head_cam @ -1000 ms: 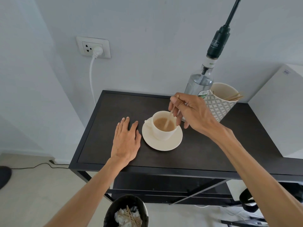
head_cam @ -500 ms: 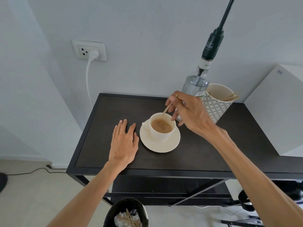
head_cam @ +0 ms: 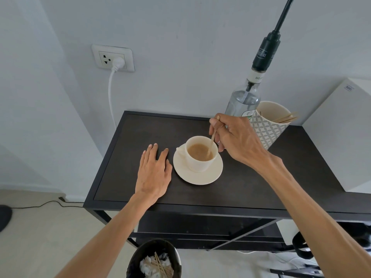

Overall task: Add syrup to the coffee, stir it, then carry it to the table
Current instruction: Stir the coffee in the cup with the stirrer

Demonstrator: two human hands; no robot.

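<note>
We pinch the wooden stirrer point(head_cam: 211, 141) in our right hand point(head_cam: 236, 141), tip in the coffee cup point(head_cam: 199, 154) on its saucer point(head_cam: 197, 177), while our left hand point(head_cam: 154, 173) rests flat on the worktop point(head_cam: 261, 187), probably steadying us.

"MOJ" (cut off) on the syrup bottle point(head_cam: 244, 101) neck

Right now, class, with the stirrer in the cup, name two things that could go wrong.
1. The cream ceramic cup looks fairly full of milky coffee; brisk stirring with the thin wooden stirrer in the right hand could slop it onto the cream saucer.
2. The left hand lies flat beside the saucer, not holding it, so the cup could shift.
</note>
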